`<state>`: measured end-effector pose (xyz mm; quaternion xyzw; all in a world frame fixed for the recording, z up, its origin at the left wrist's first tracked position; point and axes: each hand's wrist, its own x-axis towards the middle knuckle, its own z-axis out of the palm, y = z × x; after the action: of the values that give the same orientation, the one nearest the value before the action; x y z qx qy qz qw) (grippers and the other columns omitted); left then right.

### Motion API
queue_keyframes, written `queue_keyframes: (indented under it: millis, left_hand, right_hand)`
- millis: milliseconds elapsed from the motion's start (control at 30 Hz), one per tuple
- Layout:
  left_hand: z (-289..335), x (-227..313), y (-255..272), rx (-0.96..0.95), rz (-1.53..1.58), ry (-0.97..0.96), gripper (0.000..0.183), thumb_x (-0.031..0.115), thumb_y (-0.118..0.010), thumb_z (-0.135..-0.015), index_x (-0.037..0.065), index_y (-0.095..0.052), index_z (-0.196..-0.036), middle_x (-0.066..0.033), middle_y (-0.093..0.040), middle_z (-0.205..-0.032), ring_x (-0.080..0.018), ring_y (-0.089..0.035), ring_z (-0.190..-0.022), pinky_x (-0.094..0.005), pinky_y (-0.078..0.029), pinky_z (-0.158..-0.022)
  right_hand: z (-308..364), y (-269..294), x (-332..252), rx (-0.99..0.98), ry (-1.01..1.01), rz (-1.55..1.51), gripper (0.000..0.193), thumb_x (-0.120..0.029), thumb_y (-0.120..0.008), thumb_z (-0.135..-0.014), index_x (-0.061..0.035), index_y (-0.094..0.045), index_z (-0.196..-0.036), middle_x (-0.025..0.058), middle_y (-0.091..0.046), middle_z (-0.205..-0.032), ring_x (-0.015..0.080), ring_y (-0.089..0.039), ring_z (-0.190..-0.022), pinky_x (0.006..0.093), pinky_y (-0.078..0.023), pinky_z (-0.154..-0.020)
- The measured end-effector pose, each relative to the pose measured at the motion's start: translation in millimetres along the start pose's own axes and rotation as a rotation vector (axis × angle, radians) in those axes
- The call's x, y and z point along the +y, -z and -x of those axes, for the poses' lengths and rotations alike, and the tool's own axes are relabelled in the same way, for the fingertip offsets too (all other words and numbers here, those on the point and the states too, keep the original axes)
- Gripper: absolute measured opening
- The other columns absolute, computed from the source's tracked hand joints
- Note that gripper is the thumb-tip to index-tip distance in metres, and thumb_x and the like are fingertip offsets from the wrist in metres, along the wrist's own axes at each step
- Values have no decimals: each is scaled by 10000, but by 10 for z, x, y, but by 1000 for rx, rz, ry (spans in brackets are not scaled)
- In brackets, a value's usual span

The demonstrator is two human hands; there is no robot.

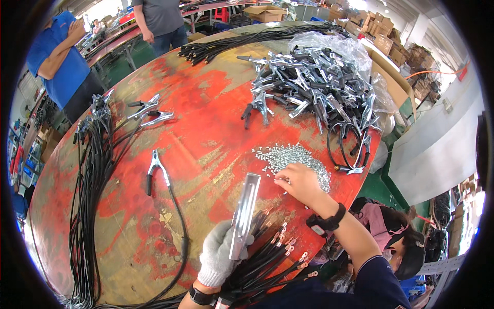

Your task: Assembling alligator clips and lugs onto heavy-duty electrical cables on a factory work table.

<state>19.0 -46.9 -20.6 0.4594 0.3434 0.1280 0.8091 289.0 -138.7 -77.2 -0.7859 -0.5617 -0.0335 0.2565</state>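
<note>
My left hand [214, 257], in a white knit glove, is closed around a long silver metal channel piece [244, 219] tilted upward. My right hand [301, 183] is bare, its fingertips pinched together at the near edge of a heap of small silver screws [293, 156]. Whatever sits between those fingertips is too small to make out. Black cables with copper lugs [283, 244] lie in a bundle beside the gloved hand. To its left, a single silver clamp [157, 166] rests on the table, joined to a black cable [181, 221].
A large pile of silver and black clamps [314, 85] covers the table's far right. Long black cables with clamps [85, 206] run along the left side; more cables [221, 45] lie at the back. Two people stand beyond the red, worn table [206, 139]; another person [401, 242] is at right.
</note>
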Motion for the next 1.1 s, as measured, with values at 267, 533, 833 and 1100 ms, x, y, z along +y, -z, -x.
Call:
queue_keyframes:
  millis: [267, 533, 833, 1100]
  left_hand:
    - [-109, -27, -46, -10, -286, 11, 281, 184, -528, -955, -26, -583, -1133, -94, -671, -800, -122, -601, -574, -226, -466, -503]
    - [11, 148, -190, -174, -479, 11, 260, 153, -513, -949, -25, -600, -1118, -45, -660, -789, -78, -581, -616, -235, -478, -574]
    - [92, 161, -213, -234, -530, -8, 243, 136, -515, -946, -27, -595, -1108, -44, -660, -788, -76, -592, -611, -234, -482, -566]
    - [91, -2, -193, -219, -465, -79, 255, 128, -526, -934, -11, -573, -1143, -44, -659, -782, -94, -598, -598, -250, -483, -549]
  right_hand:
    - [-62, 49, -72, -128, -168, -36, 121, -224, -691, -817, -112, -645, -823, 47, -659, -820, 275, -631, -784, 366, -499, -713]
    - [402, 310, -713, -315, -221, -1332, 314, -56, -598, -895, 83, -547, -1172, 185, -629, -1153, 252, -646, -1034, 358, -536, -876]
    - [638, 166, -827, -328, -325, -1770, 359, -90, -667, -857, 78, -562, -1156, 145, -642, -1055, 220, -652, -969, 313, -543, -788]
    - [776, 183, -821, -240, -325, -1792, 292, -209, -653, -887, 22, -626, -1065, 95, -637, -1045, 180, -606, -972, 323, -490, -826]
